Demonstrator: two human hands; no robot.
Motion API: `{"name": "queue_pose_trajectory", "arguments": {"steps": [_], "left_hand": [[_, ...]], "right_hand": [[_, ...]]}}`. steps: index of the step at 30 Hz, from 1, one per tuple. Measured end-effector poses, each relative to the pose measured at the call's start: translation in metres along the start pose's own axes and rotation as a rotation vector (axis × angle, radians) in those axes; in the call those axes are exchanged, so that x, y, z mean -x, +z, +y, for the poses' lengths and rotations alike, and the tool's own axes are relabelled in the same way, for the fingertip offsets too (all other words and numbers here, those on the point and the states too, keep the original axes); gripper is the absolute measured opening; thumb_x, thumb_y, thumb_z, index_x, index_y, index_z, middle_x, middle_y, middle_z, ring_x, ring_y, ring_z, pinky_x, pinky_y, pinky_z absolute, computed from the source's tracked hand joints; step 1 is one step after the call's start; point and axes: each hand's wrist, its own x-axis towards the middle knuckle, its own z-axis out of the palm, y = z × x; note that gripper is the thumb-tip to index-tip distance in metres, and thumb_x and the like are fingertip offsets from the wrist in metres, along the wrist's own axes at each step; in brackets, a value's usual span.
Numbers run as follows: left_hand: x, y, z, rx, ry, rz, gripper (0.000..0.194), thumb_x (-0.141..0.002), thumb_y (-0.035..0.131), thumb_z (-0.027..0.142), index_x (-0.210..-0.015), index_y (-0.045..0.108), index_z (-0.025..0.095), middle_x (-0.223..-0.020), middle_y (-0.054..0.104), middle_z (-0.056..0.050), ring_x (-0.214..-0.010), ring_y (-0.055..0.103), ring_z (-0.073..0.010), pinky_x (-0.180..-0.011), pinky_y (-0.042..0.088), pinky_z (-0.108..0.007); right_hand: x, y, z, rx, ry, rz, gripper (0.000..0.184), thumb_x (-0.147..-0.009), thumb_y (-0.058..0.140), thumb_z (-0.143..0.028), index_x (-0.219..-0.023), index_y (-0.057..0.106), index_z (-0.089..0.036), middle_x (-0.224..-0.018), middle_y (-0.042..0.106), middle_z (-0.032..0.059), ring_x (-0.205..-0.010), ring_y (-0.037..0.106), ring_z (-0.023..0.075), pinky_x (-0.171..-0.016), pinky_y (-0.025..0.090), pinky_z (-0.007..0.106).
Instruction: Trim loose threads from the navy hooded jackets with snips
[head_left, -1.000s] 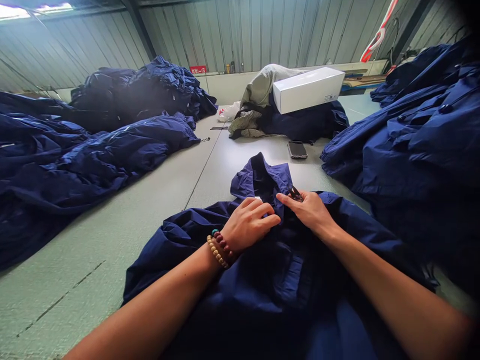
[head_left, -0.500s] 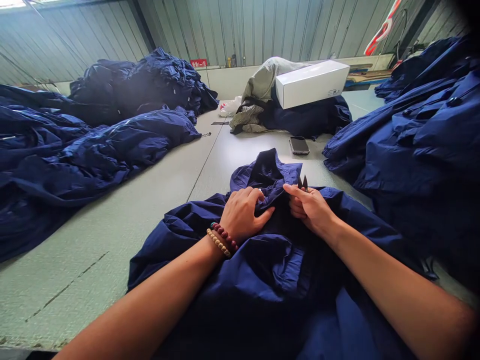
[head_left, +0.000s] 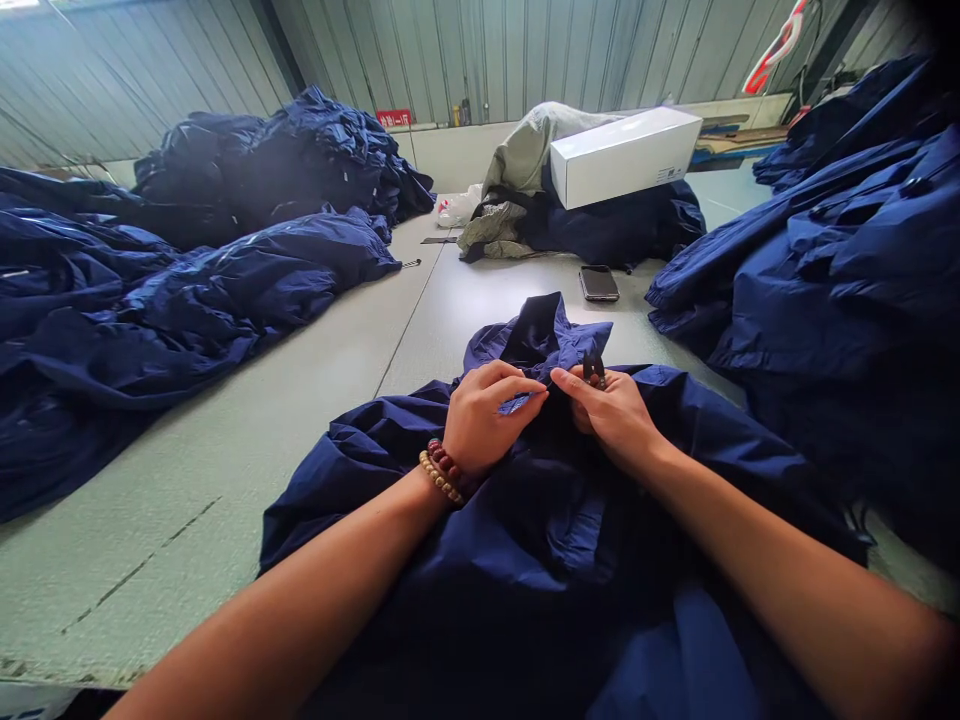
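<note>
**Right hand** point(head_left: 611, 420): closed, gripping a pair of black thread snips point(head_left: 594, 368), blades upright, close against the cloth.

**Left hand** point(head_left: 487, 418): curled, pinching a fold of a navy jacket point(head_left: 465, 560) between thumb and fingers; beaded bracelets point(head_left: 439, 472) at the wrist.

**Jacket:** bunched on the table point(head_left: 225, 520) directly before the person, collar point(head_left: 541, 335) raised at the far side. The pinch appears to keep that fold within reach of the snips.

**Nearby:** a smartphone point(head_left: 598, 284), just beyond the collar, within easy reach.

**Flanking:** heaped navy garments point(head_left: 187, 310) at left and point(head_left: 825, 290) at right, apparently set aside to leave working room.

**Far end:** a white cardboard box point(head_left: 625, 157) atop a dark cloth bundle point(head_left: 622, 232), with grey-green cloth point(head_left: 525, 160) and a white plastic bag point(head_left: 457, 206) beside it.

**Behind:** a corrugated metal wall point(head_left: 480, 60).
</note>
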Motion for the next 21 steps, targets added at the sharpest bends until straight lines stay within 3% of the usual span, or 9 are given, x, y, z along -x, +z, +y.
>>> {"name": "queue_pose_trajectory", "arguments": {"steps": [6, 15, 21], "left_hand": [[-0.0009, 0.0008, 0.0016, 0.083, -0.080, -0.022, 0.006, -0.099, 0.079, 0.029, -0.096, 0.080, 0.025, -0.094, 0.075, 0.000, -0.078, 0.066, -0.0115, -0.077, 0.056, -0.028], [-0.0027, 0.0011, -0.0014, 0.162, -0.146, -0.084, 0.010, -0.100, 0.071, 0.015, -0.093, 0.070, 0.022, -0.095, 0.071, 0.000, -0.081, 0.063, -0.0131, -0.080, 0.053, -0.030], [-0.0026, -0.0006, 0.0025, 0.153, -0.180, -0.076, 0.002, -0.102, 0.069, 0.021, -0.100, 0.069, 0.022, -0.095, 0.074, 0.000, -0.081, 0.065, -0.0129, -0.082, 0.055, -0.030]], "right_hand": [[-0.0023, -0.0041, 0.0045, 0.033, -0.032, 0.008, 0.062, -0.070, 0.095, -0.064, -0.067, 0.048, -0.024, -0.050, 0.032, -0.0105, -0.042, 0.023, 0.0050, -0.041, 0.014, 0.027], [-0.0020, -0.0036, 0.0007, -0.006, -0.031, 0.037, 0.063, -0.066, 0.097, -0.064, -0.071, 0.048, -0.025, -0.052, 0.029, -0.0116, -0.043, 0.020, 0.0054, -0.041, 0.012, 0.027], [-0.0031, -0.0058, 0.0039, -0.015, -0.041, 0.006, 0.058, -0.073, 0.095, -0.062, -0.073, 0.052, -0.024, -0.053, 0.030, -0.0111, -0.043, 0.020, 0.0051, -0.041, 0.013, 0.027]]}}
